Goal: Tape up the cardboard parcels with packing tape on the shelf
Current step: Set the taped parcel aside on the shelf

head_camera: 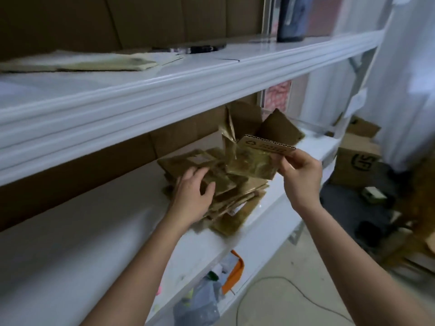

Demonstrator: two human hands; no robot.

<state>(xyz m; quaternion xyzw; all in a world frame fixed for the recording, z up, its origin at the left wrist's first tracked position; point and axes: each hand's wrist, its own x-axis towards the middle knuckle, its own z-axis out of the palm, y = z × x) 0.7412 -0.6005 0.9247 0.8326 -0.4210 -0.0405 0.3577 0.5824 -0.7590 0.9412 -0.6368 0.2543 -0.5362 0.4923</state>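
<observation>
**Shelf stock: taped cardboard parcels, two hands at work**

Item 1. Right hand [300, 175]: grip clamped on the flap of an unfolded cardboard box [254, 149], thumb and fingertips pinching the corrugated edge at the flap's right end. The box is held up above the shelf, flaps spread open, its front face covered in shiny, wrinkled packing tape. A recycling mark and some printed lines show on the pinched flap; the print is too small to read.

Item 2. Left hand [195, 194]: fingers loosely spread and slightly bent, resting on top of a pile of flat parcels [226, 194]. Whether the thumb hooks under an edge cannot be told.

Item 3. The pile: many flattened brown cardboard pieces, tape-glossed, stacked unevenly, some corners jutting over the front edge. It lies on the middle shelf [270, 208], white, just below and left of the held box.

Item 4. Upper shelf [164, 83], white with a ribbed front rail: carries a flat pale bundle [94, 62] at left, a dark slim object [200, 48] near centre, and a dark upright container [293, 20] at right. Brown cardboard sheets stand behind.

Item 5. Below the middle shelf: a clear bag of mixed items [202, 297] with an orange piece [233, 271] beside it.

Item 6. Floor at right: brown cartons [355, 165], one with black lettering, and a thin cable [306, 297] trailing across.
</observation>
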